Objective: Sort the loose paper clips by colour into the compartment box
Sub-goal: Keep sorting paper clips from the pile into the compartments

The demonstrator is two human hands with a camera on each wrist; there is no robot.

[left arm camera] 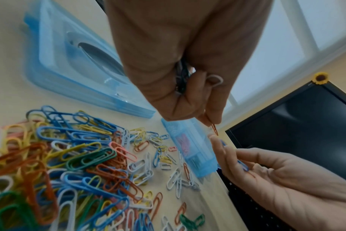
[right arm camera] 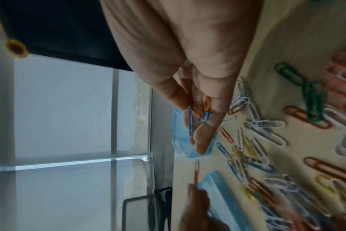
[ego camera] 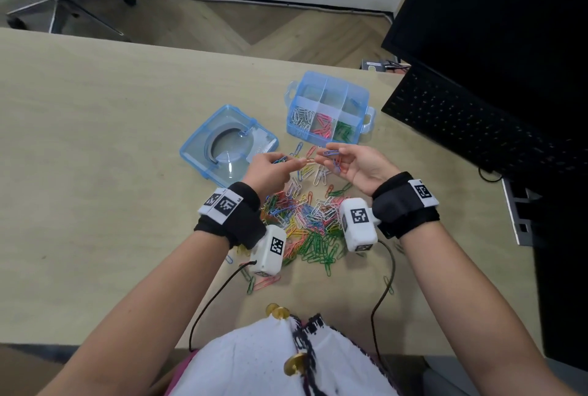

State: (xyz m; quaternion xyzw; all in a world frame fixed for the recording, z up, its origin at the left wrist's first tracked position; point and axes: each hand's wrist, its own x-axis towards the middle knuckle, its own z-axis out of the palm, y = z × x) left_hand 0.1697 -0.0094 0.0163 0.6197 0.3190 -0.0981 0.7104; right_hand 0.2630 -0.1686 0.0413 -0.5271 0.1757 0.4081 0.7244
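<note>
Leftmost, lid (ego camera: 227, 144) lying flat on the surface (ego camera: 95, 141). Then left hand (ego camera: 270, 169) – grip pinched on an orange clip (ego camera: 310, 160), more clips bunched in the curled fingers. Below, loose clip pile (ego camera: 305, 223). Right hand (ego camera: 359, 166), palm up – grip closed on a blue clip (ego camera: 331, 152), others cupped. Beyond, compartment box (ego camera: 327, 109): white, pink, green clips in near cells.

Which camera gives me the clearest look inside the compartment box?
The head view: it looks down into the compartment box, showing white, pink and green clips in its near row. The left wrist view catches only its side wall, with pink clips showing through. The right wrist view shows just a corner behind the right hand.
</note>
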